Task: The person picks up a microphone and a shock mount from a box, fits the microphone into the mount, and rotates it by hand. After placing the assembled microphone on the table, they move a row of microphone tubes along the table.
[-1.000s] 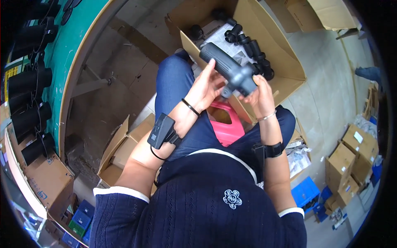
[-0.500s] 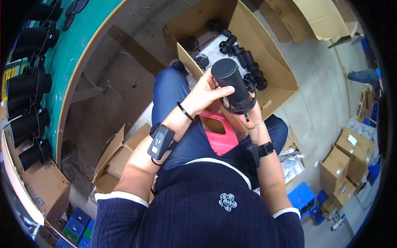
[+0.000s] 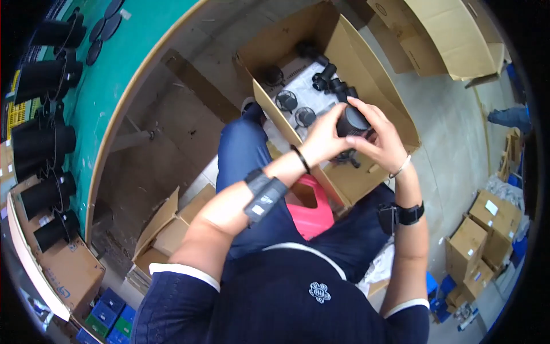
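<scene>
Over the open cardboard carton both hands hold a black cylindrical microphone, its round flat end turned up toward me. My left hand grips its left side, thumb and fingers closed round it. From the right, my right hand curls round it with the fingertips at its far edge. Most of its body is hidden by the hands. Within the carton lie several black microphone parts, in a row along the right. Two round black ring mounts sit near its left wall.
At left, a green-topped table carries several black cylinders and flat black discs. A pink stool shows between my legs. Cardboard boxes stand on the right floor; another open carton is at the far right.
Both hands have moved forward and right with the microphone, over the carton. My right hand has come up from beneath to its right side. The view has shifted slightly.
</scene>
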Demonstrator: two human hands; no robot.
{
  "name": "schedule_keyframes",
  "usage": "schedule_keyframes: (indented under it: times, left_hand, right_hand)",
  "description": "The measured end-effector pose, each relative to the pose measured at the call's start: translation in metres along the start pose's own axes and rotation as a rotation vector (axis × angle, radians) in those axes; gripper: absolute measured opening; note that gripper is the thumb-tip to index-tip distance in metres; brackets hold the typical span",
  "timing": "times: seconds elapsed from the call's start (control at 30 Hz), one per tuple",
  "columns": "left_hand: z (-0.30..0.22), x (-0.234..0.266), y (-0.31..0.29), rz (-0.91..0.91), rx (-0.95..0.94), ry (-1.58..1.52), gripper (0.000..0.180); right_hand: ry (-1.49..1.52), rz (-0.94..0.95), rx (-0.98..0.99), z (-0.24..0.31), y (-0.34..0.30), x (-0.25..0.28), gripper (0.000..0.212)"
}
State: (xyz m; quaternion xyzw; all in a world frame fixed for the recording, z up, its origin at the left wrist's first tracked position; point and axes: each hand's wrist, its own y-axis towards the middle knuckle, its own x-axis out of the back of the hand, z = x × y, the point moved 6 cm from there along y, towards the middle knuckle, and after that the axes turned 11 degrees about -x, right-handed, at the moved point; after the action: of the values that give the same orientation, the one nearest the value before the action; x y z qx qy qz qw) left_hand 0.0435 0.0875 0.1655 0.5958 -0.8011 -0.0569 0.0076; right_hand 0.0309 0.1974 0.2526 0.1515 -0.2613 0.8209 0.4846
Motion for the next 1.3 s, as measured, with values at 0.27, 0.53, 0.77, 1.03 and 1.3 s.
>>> schedule_keyframes:
  times: [0.27,0.53,0.77,1.03,1.3]
  left_hand:
    - [0.107,0.052,0.035,-0.414,0.257,0.179,0.060]
    - [0.135,0.059,0.069,0.029,0.365,-0.311,0.062]
    - [0.164,0.077,0.063,-0.262,0.369,-0.675,0.044]
    - [0.150,0.071,0.065,-0.202,0.277,-0.727,0.058]
    - [0.144,0.063,0.060,-0.151,0.263,-0.850,0.052]
  right_hand:
    - [-0.199,-0.299,-0.145,-0.145,0.125,0.039,0.055]
    - [0.433,0.224,-0.113,-0.121,0.191,-0.013,0.051]
    - [0.610,-0.358,-0.280,-0.173,0.136,-0.001,0.024]
    - [0.947,-0.283,-0.264,-0.184,0.079,-0.099,0.075]
    - [0.865,-0.360,-0.266,-0.176,0.079,-0.097,0.074]
